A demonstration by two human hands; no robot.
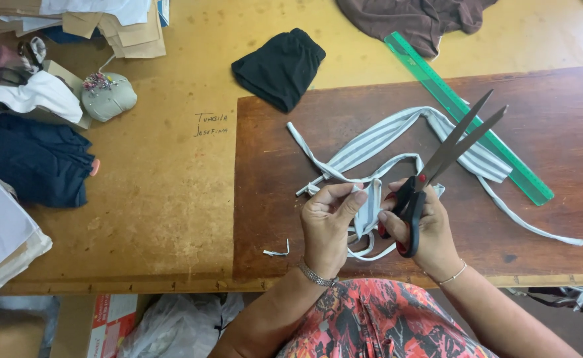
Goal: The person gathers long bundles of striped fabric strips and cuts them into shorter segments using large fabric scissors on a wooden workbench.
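Left hand (328, 225) grip clamped on a striped fabric strip (397, 136), thumb and fingers pinching a folded bit of it just in front of the torso. Right hand (419, 229) grip closed through the black handles of the scissors (447, 156), blades slightly apart, pointing up and away to the right, above the strip. Both hands nearly touching, over the near edge of the dark wooden board (278, 225).

The strip is grey-and-white, tangled in loops across the board, one thin tail trailing off to the right, another running toward the left. A small offcut (278, 251) lies on the board just left of the left hand, apart from it.

Green ruler (467, 119) lies diagonally under the scissor blades and part of the strip, far end off the board onto the table (165, 192). Black folded cloth (280, 67) on the table just beyond the board's far left corner. Brown garment (414, 20) at the top edge. Pincushion (108, 96) stuck with pins at upper left, beside white cloth (36, 93) and dark blue fabric (29, 159). Paper pattern pieces (116, 26) top left. Bracelets on both wrists.
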